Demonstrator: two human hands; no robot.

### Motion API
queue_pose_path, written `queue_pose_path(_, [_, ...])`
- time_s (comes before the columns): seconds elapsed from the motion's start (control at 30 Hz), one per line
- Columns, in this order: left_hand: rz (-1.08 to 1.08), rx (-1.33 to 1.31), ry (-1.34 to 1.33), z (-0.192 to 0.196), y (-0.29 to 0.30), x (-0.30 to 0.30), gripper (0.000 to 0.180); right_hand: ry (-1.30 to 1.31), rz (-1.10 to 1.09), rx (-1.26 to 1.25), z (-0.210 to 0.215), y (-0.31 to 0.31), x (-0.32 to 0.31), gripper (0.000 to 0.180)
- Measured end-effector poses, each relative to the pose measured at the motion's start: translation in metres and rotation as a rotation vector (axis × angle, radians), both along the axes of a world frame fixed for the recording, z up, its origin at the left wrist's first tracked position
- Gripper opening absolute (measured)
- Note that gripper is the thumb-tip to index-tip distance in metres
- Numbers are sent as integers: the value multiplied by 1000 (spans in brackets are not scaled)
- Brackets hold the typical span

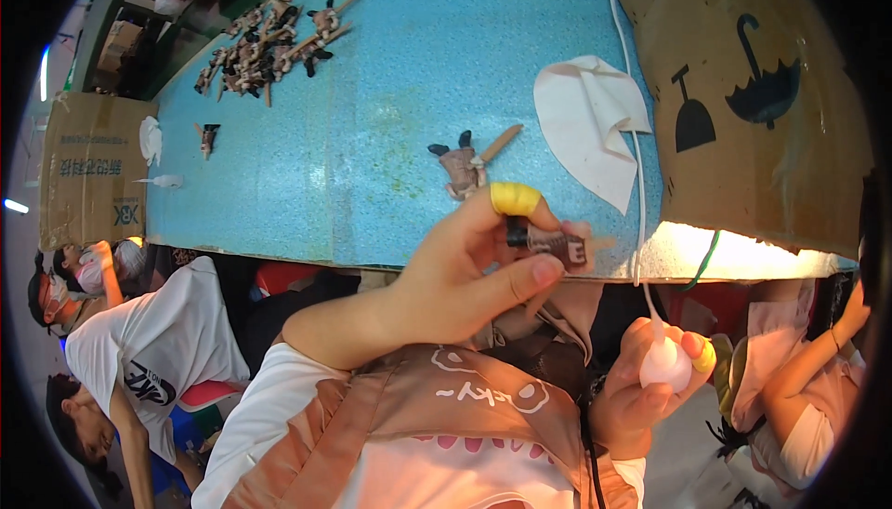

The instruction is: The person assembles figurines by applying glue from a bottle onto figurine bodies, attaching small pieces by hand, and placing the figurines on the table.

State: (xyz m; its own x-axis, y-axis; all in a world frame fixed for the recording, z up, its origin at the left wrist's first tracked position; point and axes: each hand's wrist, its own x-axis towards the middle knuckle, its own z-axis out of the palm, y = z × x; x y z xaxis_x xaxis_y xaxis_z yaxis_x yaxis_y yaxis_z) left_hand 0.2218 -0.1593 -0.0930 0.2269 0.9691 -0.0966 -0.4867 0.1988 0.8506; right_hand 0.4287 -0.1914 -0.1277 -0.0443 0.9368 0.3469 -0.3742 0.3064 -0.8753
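Observation:
My left hand [451,272] pinches a small brown toy figure [557,247] with black feet, just past the near edge of the blue table. Yellow tape wraps its index finger. Lower and to the right, my right hand [621,405] is closed around a small whitish squeeze bottle [663,368], whose thin nozzle points up. One finger of that hand also wears yellow tape. Beyond my left hand, a similar figure [462,171] lies on the table with a brown, blade-like piece sticking out. The held figure's lower side is hidden by my fingers.
A pile of similar figures [253,61] lies far left, with a single one [207,141] nearer. White cloth [583,128] and a white cord [641,198] lie right, beside a cardboard wall [743,165]. Another nozzled bottle [169,181] sits at the left edge. Other people sit on both sides.

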Motion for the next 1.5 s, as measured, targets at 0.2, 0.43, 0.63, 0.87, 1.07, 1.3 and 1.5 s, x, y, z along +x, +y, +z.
queue_pose_path(0.2, [11, -8, -67, -5, -9, 7, 39, 82, -201, 17, 6, -13, -9, 39])
queue_pose_path(0.43, [-61, 317, 147, -22, -9, 2, 34, -70, -349, 365, 11, -11, -24, 21])
queue_pose_path(0.63, [-61, 324, 201, -22, -10, 1, 35, -165, -318, 435, 11, -11, -30, 18])
queue_pose_path(0.87, [-60, 419, 282, -22, -6, -3, 35, -201, -348, 403, 15, -11, -34, 16])
queue_pose_path(1.07, [-33, 420, 282, -22, -5, -5, 35, -207, -340, 375, 17, -10, -37, 16])
queue_pose_path(1.3, [-20, 415, 283, -22, -5, -6, 35, -243, -394, 367, 19, -7, -41, 18])
queue_pose_path(1.5, [-22, 392, 276, -23, -6, -5, 34, -276, -431, 363, 21, -6, -41, 20])
